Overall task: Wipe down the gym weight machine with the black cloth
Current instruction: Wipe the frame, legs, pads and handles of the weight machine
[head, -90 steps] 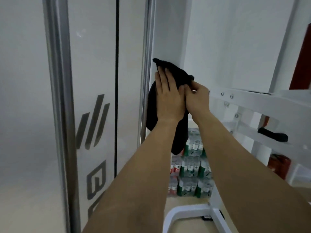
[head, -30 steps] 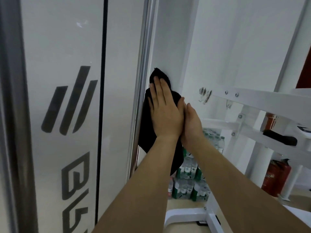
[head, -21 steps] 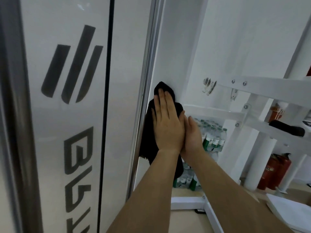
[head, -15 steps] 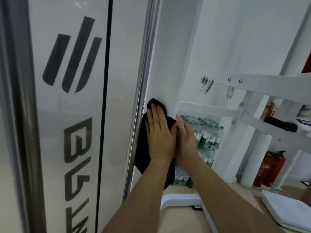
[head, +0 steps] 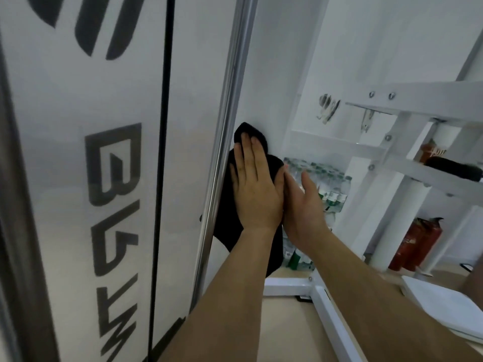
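One flat left hand (head: 257, 190) pins the black cloth (head: 225, 220), right hand (head: 303, 212) open at 3 o'clock seemingly bare, so folds may slip

Floor (head: 287, 322): pale beige, smooth, matte.

- White metal base frame (head: 287, 286) sits flat on it: 1 bar runs across, a 2nd bar joins it and angles toward the lower right. A small black foot shows under the joint.
- Just behind the cross bar, shrink-wrapped packs of clear water bottles with green labels (head: 334, 189), stacked several packs high.
- White round post (head: 402, 210) stands right of the stack, leaning in this wide view.
- 2 red fire extinguishers (head: 418, 244) upright, side by side, just right of the post's foot.
- Flat white slab with rounded corners (head: 444, 309) lies at the right edge, partly hidden.
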`<state>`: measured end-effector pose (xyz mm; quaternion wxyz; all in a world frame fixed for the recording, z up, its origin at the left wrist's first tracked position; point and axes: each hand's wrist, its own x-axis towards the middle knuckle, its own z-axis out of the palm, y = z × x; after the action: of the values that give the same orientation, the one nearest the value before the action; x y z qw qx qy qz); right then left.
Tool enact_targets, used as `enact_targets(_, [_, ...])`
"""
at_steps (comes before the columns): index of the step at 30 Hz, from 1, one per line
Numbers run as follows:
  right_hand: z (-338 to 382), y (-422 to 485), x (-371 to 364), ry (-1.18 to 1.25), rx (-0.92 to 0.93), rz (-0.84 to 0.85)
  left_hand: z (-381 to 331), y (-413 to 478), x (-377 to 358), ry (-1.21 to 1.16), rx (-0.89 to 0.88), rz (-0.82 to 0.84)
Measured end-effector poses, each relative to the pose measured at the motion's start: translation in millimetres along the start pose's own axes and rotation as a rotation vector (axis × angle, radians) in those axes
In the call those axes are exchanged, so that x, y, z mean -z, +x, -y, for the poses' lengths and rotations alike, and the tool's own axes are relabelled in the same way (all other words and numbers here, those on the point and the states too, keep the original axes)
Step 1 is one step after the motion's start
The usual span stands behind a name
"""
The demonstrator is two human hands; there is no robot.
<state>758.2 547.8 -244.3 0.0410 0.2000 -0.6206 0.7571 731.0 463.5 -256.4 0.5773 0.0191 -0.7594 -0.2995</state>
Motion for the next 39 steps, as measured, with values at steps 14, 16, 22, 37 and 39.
enact_targets(14, [-84.6,-36.4,12.1,0.083,-0.223,-0.035,51.2,-103.7,-27.1,0.088,-0.135,-0.032])
enact_targets(16, [-97.5,-35.7,16.7,0.083,-0.247,-0.093,61.3,-122.4,-30.3,0.102,-0.080,-0.018])
enact_targets(22, [-128.4,-45.1,24.6,0.189,-0.307,-0.066,71.1,-157.5,-34.3,-0.025,0.153,-0.056])
enact_targets(37, [-193.0,-73.0,49.0,0.040,-0.474,0.066,92.5,-246.8,-48.4,-0.054,0.456,-0.001])
enact_targets(39, [-190.9,-65.5,47.9,0.075,-0.444,0.055,89.7,-241.7,-48.9,-0.071,0.451,-0.022])
